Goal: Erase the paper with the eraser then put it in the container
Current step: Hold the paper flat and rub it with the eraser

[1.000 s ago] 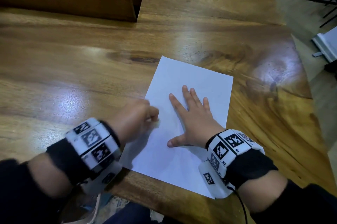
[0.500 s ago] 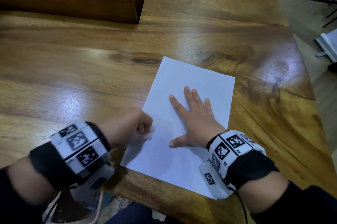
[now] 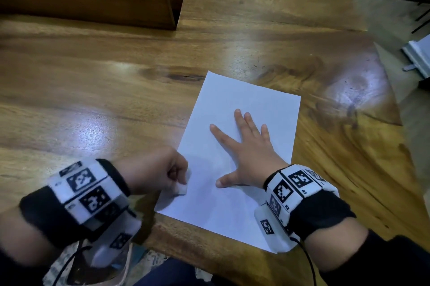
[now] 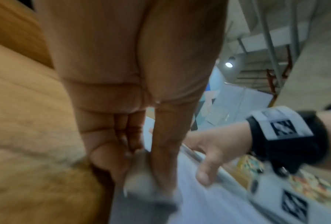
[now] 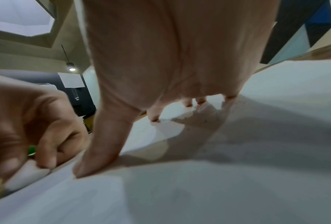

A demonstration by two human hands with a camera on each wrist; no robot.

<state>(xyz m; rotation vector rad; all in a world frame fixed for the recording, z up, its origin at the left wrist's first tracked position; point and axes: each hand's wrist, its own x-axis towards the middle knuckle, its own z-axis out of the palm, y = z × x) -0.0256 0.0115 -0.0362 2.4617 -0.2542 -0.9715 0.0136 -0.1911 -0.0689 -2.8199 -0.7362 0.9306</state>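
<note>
Two hands on paper (image 3: 244,104), centre-right of head frame. Container (image 3: 93,4) upper left, well apart. Right hand (image 3: 246,155) flat, fingers spread, pinning sheet as before. Left hand (image 3: 158,174) slid down-left w/ eraser (image 3: 182,189) pinched: rubbing ongoing, prob. mid-task. Right wrist view alone shows faint specks; left wrist view blurred.

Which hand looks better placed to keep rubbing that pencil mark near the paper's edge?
The left hand. It already pinches the small white eraser right beside the dark mark on the white paper sheet, while the right hand lies flat, fingers spread, pinning the sheet.
</note>
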